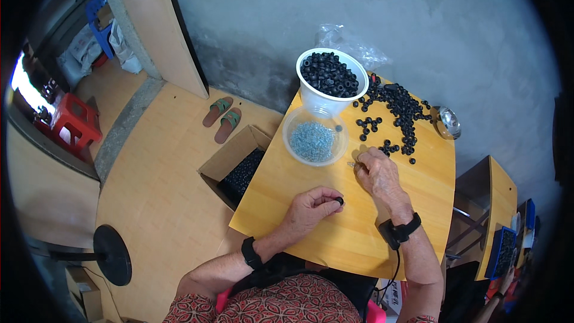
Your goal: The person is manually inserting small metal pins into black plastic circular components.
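Above the yellow wooden table (287, 203), my left hand (306, 213) pinches a small round black piece (339, 201) between thumb and fingers. My right hand (381, 176) lies farther forward on the tabletop, fingers closed together at the tips; what they hold, if anything, is too small to tell. Beside those fingertips are tiny pale bits (351, 164). A shallow clear bowl (289, 151) of small light-blue pieces stands just beyond my hands. Loose black ring-like pieces (408, 110) are scattered beyond my right hand.
Behind the bowl, a white tub (326, 100) is heaped with black pieces. A shiny metal dish (447, 123) sits at the right edge. On the floor are a cardboard box (218, 170) of black pieces, sandals (228, 122) and a round black stand (113, 255). Another person's hand (507, 280) shows far right.
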Demonstrator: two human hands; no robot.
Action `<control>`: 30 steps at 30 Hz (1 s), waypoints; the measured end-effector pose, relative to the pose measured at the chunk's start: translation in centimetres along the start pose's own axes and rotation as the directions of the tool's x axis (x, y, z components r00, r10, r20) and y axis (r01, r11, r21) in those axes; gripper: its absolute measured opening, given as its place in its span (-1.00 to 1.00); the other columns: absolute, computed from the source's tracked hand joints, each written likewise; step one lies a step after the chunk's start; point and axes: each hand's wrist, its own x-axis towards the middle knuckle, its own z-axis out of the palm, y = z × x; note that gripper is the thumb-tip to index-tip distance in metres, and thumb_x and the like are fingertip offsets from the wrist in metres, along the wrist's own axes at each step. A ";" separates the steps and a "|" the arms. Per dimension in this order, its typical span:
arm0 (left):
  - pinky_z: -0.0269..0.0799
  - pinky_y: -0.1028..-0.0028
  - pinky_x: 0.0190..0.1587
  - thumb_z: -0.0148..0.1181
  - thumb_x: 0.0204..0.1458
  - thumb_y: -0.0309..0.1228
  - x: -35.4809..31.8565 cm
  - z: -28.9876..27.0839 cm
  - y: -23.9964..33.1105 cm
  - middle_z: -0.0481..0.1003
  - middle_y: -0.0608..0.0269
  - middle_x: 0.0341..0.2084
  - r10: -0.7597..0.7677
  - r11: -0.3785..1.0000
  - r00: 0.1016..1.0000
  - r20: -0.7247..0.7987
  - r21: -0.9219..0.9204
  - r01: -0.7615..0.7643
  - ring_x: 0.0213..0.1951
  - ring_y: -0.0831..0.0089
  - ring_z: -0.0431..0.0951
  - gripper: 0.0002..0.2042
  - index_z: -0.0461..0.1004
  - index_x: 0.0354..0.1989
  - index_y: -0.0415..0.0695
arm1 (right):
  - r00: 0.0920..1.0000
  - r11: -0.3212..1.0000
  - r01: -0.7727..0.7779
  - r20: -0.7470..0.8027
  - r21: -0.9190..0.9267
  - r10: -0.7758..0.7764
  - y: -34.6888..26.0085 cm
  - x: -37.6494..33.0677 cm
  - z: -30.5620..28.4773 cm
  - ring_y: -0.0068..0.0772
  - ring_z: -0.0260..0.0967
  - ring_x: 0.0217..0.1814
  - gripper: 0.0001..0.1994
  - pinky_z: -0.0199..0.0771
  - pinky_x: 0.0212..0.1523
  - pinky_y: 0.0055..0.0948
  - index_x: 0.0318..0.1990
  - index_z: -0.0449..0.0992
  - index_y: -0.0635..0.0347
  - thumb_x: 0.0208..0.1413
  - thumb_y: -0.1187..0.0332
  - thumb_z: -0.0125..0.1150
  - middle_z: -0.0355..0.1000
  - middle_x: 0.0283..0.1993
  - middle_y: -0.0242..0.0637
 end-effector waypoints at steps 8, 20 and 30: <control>0.48 0.57 -0.01 0.11 0.18 -0.55 -0.4 0.2 0.0 0.54 0.17 -0.18 -0.051 0.999 0.998 -0.042 -0.008 0.051 -0.12 0.47 0.57 -0.79 0.42 -0.03 -0.32 | 1.000 0.999 -0.028 -0.004 0.037 0.028 -1.1 -0.4 -0.8 -0.06 0.44 -0.28 -0.84 0.50 -0.30 -0.23 -0.29 0.47 0.21 -0.09 0.55 0.20 0.43 -0.33 -0.12; 0.47 0.52 0.00 0.12 0.17 -0.55 -0.2 0.5 0.3 0.54 0.16 -0.17 -0.013 0.989 0.998 -0.063 -0.145 0.004 -0.12 0.44 0.57 -0.78 0.43 -0.02 -0.28 | 0.988 0.766 -0.151 0.071 0.625 0.137 -6.0 -5.0 -4.6 -0.47 0.31 -0.42 -0.92 0.38 -0.38 -0.51 -0.39 0.46 0.32 -0.04 0.65 0.21 0.36 -0.43 -0.32; 0.47 0.58 -0.06 0.19 0.13 -0.54 -1.0 1.6 0.7 0.53 0.24 -0.17 0.025 0.997 0.999 -0.044 0.068 -0.022 -0.17 0.56 0.52 -0.77 0.47 -0.04 -0.25 | 0.989 0.797 -0.146 0.073 0.586 0.127 -7.1 -6.2 -4.9 -0.44 0.41 -0.34 -0.90 0.42 -0.32 -0.51 -0.40 0.46 0.33 -0.06 0.64 0.27 0.48 -0.35 -0.24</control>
